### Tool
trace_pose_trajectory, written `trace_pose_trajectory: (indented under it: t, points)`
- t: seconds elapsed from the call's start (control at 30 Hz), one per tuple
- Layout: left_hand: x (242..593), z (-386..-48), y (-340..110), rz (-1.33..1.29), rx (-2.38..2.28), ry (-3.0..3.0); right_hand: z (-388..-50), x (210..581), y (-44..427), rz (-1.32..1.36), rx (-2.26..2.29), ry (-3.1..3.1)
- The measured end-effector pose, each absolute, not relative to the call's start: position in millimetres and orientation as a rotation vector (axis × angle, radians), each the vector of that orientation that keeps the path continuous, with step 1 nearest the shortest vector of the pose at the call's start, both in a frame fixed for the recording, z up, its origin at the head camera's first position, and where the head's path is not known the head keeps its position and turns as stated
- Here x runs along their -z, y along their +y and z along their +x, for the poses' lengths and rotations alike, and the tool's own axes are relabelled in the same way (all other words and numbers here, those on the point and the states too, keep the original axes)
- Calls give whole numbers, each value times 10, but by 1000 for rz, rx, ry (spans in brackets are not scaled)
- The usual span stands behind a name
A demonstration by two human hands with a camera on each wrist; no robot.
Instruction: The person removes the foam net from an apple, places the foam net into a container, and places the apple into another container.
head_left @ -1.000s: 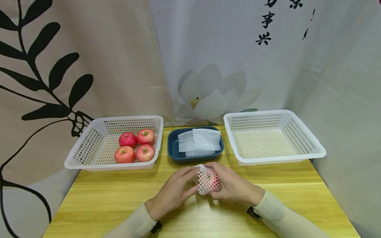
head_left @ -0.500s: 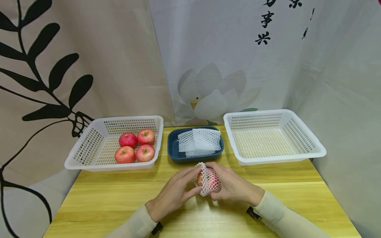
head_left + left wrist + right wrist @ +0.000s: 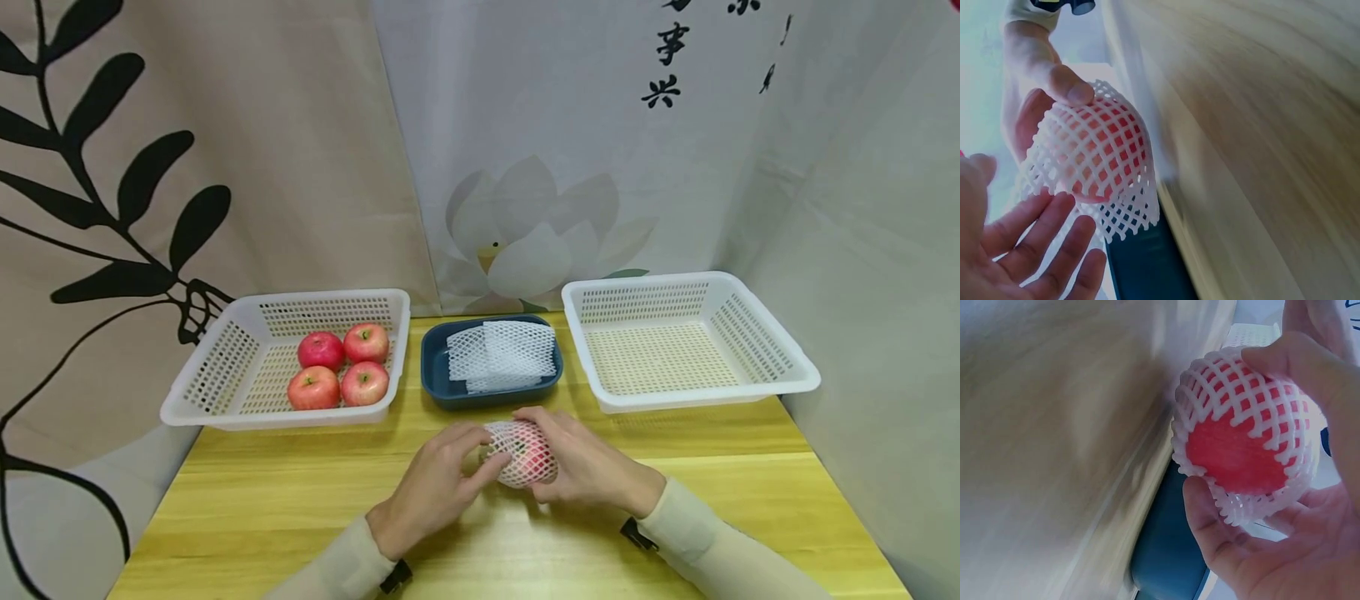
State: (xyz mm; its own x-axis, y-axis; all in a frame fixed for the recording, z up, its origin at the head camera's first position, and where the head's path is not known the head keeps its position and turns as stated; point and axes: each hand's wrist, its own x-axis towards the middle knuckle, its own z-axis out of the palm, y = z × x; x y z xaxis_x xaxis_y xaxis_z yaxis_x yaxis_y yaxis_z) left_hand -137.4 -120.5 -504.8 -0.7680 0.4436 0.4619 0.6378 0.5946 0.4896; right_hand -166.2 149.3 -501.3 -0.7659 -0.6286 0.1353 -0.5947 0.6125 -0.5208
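Note:
A red apple [image 3: 537,460] sits inside a white foam fruit net [image 3: 508,443] above the wooden table. My right hand [image 3: 592,467] grips the netted apple from the right, thumb and fingers around its side. In the right wrist view, bare red apple skin [image 3: 1235,453] shows through the net's open end. My left hand [image 3: 435,479] is at the net's left side. In the left wrist view, its loosely extended fingers [image 3: 1035,240] are at the loose rim of the net, the thumb apart from it.
A white basket [image 3: 225,367] holding several apples stands at the back left. In the back middle, a dark blue tray [image 3: 435,392] contains flat white foam nets [image 3: 517,354]. Another white basket [image 3: 690,398] is at the back right. A printed curtain [image 3: 525,125] hangs behind them.
The left fingers have loosened from the net's rim and drawn slightly back. The net's left end, pulled rightward half a second ago, now extends over the apple's left side. The right hand keeps its hold.

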Motion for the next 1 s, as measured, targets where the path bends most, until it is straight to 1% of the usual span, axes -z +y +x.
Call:
trace_pose_trajectory:
  t: [0.2,0.43,0.73,1.0]
  points:
    - [5059,-1380,-1170,-833,970,-2507,-1657,5019,1501,-1034,851,2767]
    - [5075,-1364,-1138,-896,1108,-2401,-1657,5021,1505,-1050,843,2785]
    - [5079,-1318,-1087,-936,1162,-2356,-1617,4972,1439,-1115,764,2852]
    - [5040,-1291,-1065,-858,1181,-2396,-1591,4972,1424,-1156,733,2905]
